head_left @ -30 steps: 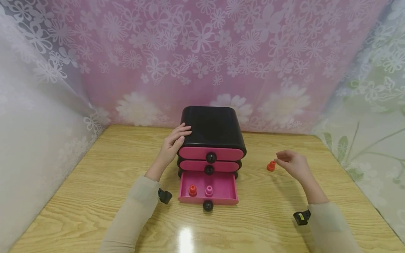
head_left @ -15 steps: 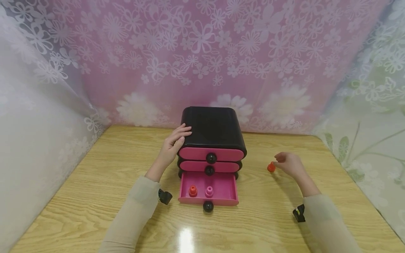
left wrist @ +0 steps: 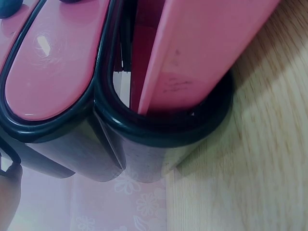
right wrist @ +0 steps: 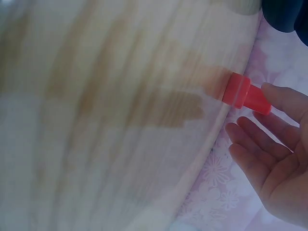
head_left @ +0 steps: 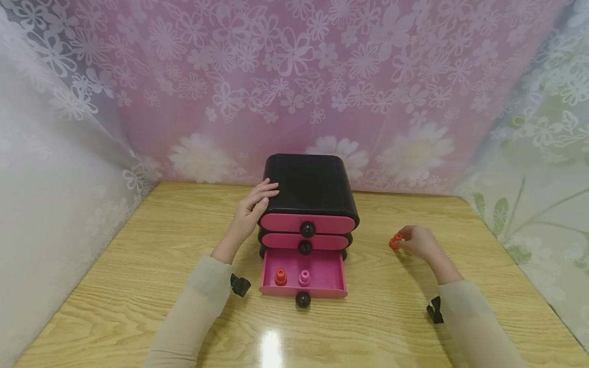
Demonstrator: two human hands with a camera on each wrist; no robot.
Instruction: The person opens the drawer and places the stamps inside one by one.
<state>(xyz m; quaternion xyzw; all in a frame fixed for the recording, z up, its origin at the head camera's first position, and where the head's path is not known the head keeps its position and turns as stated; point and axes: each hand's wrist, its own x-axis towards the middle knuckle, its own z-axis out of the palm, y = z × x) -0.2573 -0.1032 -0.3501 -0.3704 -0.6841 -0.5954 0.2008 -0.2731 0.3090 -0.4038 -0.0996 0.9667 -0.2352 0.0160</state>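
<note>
A black mini drawer cabinet (head_left: 306,184) with pink fronts stands in the middle of the table. My left hand (head_left: 250,207) rests on its left top edge, fingers straight over the top; in the left wrist view only a bit of the thumb (left wrist: 8,195) shows. The bottom drawer (head_left: 322,266) is pulled out and bears a red stepped plastic piece (head_left: 280,277) and a pink one (head_left: 304,278). Right of the cabinet, my right hand (head_left: 421,243) pinches the narrow end of another red stepped plastic piece (right wrist: 239,91) between thumb and index finger, the other fingers loosely bent.
Pink-fronted upper drawers (head_left: 285,223) are pushed in, each with a black round knob (head_left: 307,229). Flowered curtains (head_left: 294,92) hang behind the wooden table (head_left: 184,230) and on both sides. Black wrist cameras (head_left: 240,285) sit on both sleeves.
My right hand has moved slightly left and down onto the red stepped piece, and its thumb and finger have closed on the narrow end. The left hand and drawers have stayed put.
</note>
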